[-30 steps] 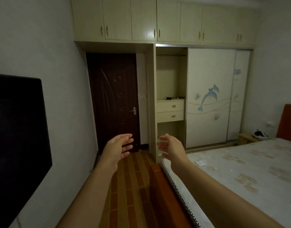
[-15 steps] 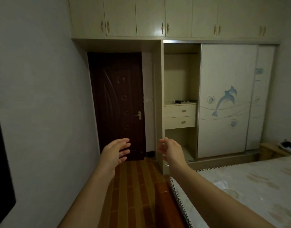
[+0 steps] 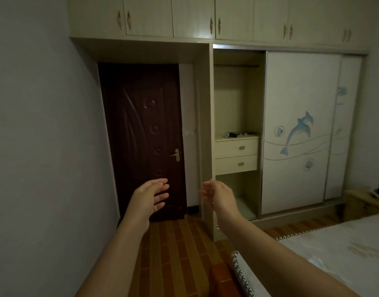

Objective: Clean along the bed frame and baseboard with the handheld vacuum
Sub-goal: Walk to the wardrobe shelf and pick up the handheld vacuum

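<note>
My left hand (image 3: 149, 197) and my right hand (image 3: 217, 195) are stretched out in front of me at waist height, palms facing each other, fingers apart, holding nothing. A dark, long object that may be the handheld vacuum (image 3: 237, 133) lies on top of the drawer unit inside the open wardrobe bay, well beyond both hands. The bed (image 3: 343, 249) with a pale patterned cover fills the lower right. Its reddish wooden bed frame (image 3: 221, 279) shows at the bottom edge under my right forearm.
A dark brown door (image 3: 141, 142) stands shut straight ahead. A cream wardrobe with a dolphin sliding door (image 3: 300, 133) fills the far wall. A bare wall (image 3: 40, 146) runs close on the left. Brick-patterned floor (image 3: 175, 254) lies between wall and bed. A nightstand (image 3: 364, 203) sits far right.
The view has moved forward and turned left: the dark screen on the left wall has left the frame and the wardrobe looks nearer. Both hands stay open and held out.
</note>
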Available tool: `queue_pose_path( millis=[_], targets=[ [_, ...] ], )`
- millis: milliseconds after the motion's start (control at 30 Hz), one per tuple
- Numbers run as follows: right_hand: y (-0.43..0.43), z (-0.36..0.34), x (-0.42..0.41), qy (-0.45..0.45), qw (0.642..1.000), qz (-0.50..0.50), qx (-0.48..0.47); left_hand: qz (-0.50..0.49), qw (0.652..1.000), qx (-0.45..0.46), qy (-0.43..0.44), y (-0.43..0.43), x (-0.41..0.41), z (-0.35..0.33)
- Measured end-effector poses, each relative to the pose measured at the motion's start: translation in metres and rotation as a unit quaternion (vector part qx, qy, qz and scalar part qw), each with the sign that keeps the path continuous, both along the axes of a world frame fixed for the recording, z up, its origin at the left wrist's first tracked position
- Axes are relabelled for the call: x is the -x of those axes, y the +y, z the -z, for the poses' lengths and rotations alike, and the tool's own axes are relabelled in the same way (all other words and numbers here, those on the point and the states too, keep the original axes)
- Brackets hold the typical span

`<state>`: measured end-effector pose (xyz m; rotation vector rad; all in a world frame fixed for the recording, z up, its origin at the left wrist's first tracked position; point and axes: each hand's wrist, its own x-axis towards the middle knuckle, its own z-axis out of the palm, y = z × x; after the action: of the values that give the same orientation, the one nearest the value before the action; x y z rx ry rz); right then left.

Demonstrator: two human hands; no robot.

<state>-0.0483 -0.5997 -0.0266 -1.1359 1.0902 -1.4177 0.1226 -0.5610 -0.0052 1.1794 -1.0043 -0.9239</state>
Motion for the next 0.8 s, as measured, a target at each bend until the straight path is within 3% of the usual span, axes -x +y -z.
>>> queue_pose_path(
  millis=[333,800],
  targets=[
    [-0.138,-0.017,-0.085,-0.021,0.999,0.037,0.002,0.045,0.999,0.003,-0.007,-0.152,-0.078,-0.017],
    [-0.367,0.000,-0.124,-0.025,0.998,0.060,-0.007,0.067,0.998,-0.007,-0.010,-0.383,-0.117,0.001]
  ],
)
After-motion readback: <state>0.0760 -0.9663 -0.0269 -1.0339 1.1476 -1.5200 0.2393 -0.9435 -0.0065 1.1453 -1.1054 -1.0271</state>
